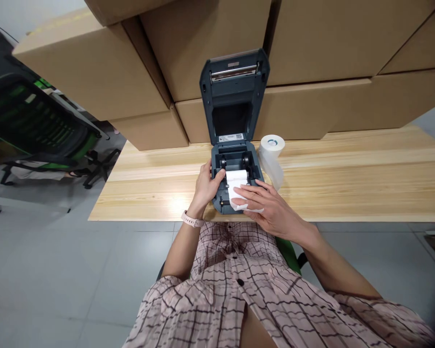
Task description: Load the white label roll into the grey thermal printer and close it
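A dark grey label printer (234, 149) sits near the table's front edge, its lid (234, 92) raised and leaning back. Inside it lies a small white paper roll (236, 175), with a strip unrolled toward me. My left hand (205, 187) grips the printer's left side, thumb over the rim near the roll. Fingers stretched out, my right hand (266, 205) lies over the white strip and the printer's right front. Part of the strip's end shows beneath those fingers; the fingertips' exact hold on it is unclear. My right thumb is mostly hidden.
A larger roll of labels (272, 143) with a loose translucent tail stands just right of the printer. Stacked cardboard boxes (311, 43) line the back of the wooden table (348, 179). At left are an office chair (36, 121) and grey floor.
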Demonstrator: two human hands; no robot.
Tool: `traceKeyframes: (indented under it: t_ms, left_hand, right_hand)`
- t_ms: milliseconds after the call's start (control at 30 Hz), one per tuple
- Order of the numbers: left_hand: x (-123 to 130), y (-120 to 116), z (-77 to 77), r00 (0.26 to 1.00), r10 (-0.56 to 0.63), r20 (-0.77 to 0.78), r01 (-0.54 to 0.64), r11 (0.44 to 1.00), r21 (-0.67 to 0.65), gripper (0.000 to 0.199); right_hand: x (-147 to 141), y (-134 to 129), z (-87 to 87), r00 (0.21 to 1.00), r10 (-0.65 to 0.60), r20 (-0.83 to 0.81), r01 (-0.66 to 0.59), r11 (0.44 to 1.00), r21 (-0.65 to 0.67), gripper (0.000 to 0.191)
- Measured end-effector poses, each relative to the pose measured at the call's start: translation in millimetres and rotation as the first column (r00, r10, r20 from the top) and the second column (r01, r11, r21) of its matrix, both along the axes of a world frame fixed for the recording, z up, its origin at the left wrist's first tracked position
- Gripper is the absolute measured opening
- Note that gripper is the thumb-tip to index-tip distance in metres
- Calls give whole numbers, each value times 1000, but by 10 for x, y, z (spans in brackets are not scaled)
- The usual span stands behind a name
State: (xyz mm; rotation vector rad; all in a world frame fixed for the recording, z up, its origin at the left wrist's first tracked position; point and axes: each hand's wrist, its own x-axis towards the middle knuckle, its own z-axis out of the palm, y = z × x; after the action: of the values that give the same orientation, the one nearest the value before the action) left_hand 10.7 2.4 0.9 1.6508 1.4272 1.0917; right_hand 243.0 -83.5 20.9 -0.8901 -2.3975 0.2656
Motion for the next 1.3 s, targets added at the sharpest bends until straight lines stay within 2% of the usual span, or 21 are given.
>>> traceKeyframes:
  t_ms: [167, 267, 367, 467, 533, 567, 600, 633, 667, 700, 767, 833, 867, 933, 1000, 1067, 1100, 1200, 1300]
  left_hand:
    - [8, -9, 41, 999, 3, 46, -1, 999, -38, 54]
    - [41, -104, 71, 991, 49, 124, -37, 995, -97, 67]
    - [106, -342, 96, 979, 93, 182, -70, 989, -128, 89]
    - [158, -658, 127, 982, 59, 180, -35, 990, -134, 109]
    - [171, -846, 163, 981, 44, 191, -8, 983, -185, 115]
    - [173, -922, 185, 978, 41, 203, 3, 977, -215, 117]
    - [173, -984, 209, 975, 41, 217, 13, 970, -242, 119]
    - [172, -1034, 232, 972, 44, 231, 19, 965, -262, 120]
    - [171, -1071, 253, 969, 51, 243, 19, 961, -276, 121]
    - [170, -1099, 269, 966, 58, 253, 18, 958, -287, 122]
    - [164, -1131, 284, 960, 66, 272, 20, 953, -303, 124]
    - [151, -1141, 270, 956, 61, 287, 31, 951, -307, 124]
    - [141, -1141, 253, 954, 56, 294, 39, 951, -306, 124]
    - [115, -1136, 204, 950, 44, 310, 53, 954, -297, 125]
    - [84, -1134, 144, 947, 32, 320, 65, 956, -286, 126]
    - [50, -1143, 85, 949, 14, 316, 76, 960, -271, 126]
    - [33, -1152, 59, 950, 2, 311, 84, 962, -260, 125]
    - [-13, -1182, 5, 941, -43, 337, 121, 970, -212, 130]
    - [-28, -1160, -3, 916, -46, 399, 116, 981, -153, 121]
  right_hand:
    - [-17, 17, -6, 1000, 10, -20, -10, 1000, 2, 42]
    - [-39, 2, -31, 1000, 7, -21, -7, 1000, 3, 44]
    - [29, -27, 19, 999, 37, 9, -37, 999, -17, 44]
    - [210, 65, 255, 979, 201, -41, -204, 975, -86, 45]
    - [321, 305, 504, 960, 166, -226, -189, 978, -84, 37]
    - [349, 497, 639, 933, 54, -355, -84, 994, -69, 34]
    - [353, 734, 771, 856, -92, -508, 96, 995, -18, 31]
    - [333, 1008, 895, 772, -178, -610, 219, 976, -8, 35]
    - [293, 1302, 1008, 696, -219, -684, 275, 961, -28, 42]
    - [238, 1597, 1110, 642, -243, -727, 272, 959, -80, 49]
    - [109, 2099, 1276, 628, -312, -713, 120, 944, -307, 55]
    - [-13, 2358, 1385, 623, -349, -700, -5, 893, -449, 62]
    - [-61, 2370, 1410, 625, -354, -696, -32, 879, -476, 69]
    - [-119, 2168, 1383, 636, -329, -698, 3, 906, -424, 80]
    - [-120, 1748, 1245, 677, -247, -693, 79, 961, -265, 77]
    - [-84, 1250, 1013, 744, -131, -655, 122, 991, -60, 49]
    - [-61, 1010, 873, 766, -90, -636, 122, 993, 6, 45]
    - [-16, 436, 442, 848, -119, -516, 161, 986, 38, 41]
    - [-29, 105, 123, 895, -216, -389, 204, 976, -75, 39]
